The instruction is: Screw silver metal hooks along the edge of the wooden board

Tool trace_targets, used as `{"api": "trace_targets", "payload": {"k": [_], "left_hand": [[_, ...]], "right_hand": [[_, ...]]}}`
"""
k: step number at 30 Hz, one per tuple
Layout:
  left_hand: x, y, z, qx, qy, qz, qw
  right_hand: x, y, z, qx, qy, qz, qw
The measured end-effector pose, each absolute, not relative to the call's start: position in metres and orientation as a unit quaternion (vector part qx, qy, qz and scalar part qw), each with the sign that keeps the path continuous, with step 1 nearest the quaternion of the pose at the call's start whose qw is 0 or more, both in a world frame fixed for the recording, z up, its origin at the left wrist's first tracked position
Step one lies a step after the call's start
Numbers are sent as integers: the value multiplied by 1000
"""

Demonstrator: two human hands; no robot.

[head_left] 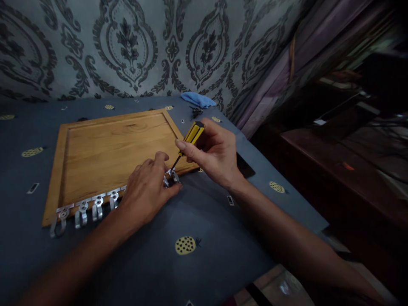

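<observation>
Wooden board (117, 144) lies flat on the dark tablecloth (134, 263) before us. Our left hand (146, 187) crosses the board's near edge, thumb and forefinger slightly parted; whether they pinch anything, we cannot tell. Our right hand (219, 153) holds a yellow-and-black screwdriver (193, 133), its tip at the rightmost metal clip (175, 177).

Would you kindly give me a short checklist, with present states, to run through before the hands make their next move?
1. Screwdriver with yellow-and-black handle held in the right hand: ok.
2. Screwdriver's tip down at a silvery, looped metal clip: ok.
3. Tip seated in a screw: cannot tell, too small to see.
4. Left hand well clear of the tip: not ok, its fingers are close beside it.
5. Rectangular, framed wooden board lying on the table: ok.
6. Crumpled blue cloth apart from both hands: ok.
</observation>
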State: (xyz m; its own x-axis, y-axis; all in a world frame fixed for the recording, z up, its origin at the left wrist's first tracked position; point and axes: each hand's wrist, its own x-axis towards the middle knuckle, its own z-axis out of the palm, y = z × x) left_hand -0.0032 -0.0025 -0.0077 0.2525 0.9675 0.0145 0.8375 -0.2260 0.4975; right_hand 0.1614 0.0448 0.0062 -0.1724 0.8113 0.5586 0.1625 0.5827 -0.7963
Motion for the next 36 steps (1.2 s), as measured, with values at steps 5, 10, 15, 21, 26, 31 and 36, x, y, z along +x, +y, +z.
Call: {"api": "trace_targets", "payload": {"k": [5,10,15,21,26,31,36], "left_hand": [[-2,-1,-6,765,588,162,205],[-2,-1,-6,763,593,160,202],[-3,-1,-9,766,589,167,198],[-5,-1,-10,773,579,180,187],[-4,-2,-8,769,586,169,192],[-4,-2,-9,771,583,174,186],[-4,-2,-8,767,585,172,197]], "right_hand": [[161,46,5,-343,-708,296,542],[161,47,4,-341,-712,293,540],[161,47,4,-340,-714,291,538],[162,45,6,-324,-739,300,510],[165,45,10,-317,-736,325,503],[168,47,15,-281,-739,395,468],[166,48,13,-292,-728,381,489]]}}
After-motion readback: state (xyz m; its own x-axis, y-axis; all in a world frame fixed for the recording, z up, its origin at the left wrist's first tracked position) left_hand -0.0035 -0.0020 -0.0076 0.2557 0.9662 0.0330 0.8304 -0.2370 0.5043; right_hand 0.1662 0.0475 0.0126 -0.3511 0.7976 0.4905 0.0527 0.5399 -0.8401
